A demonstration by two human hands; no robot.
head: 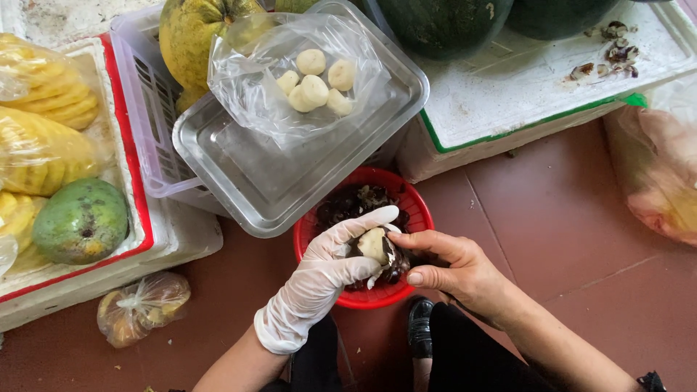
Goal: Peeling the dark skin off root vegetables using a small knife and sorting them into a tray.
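My left hand (327,268), in a white disposable glove, holds a small round water chestnut (375,245), half white flesh and half dark skin. My right hand (450,268) is bare and closes against the same chestnut from the right; whether it holds a blade is hidden. Both hands hover over a red plastic basket (417,210) filled with dark peelings. Above it, a clear plastic bag (290,80) with several peeled white chestnuts (316,80) lies in a metal tray (261,174).
A white foam box (116,254) on the left holds bagged pineapple slices (43,116) and a green mango (80,221). A pomelo (192,33), dark watermelons (443,25), a second foam box (523,87), and small bags (141,305) sit around on the red tiled floor.
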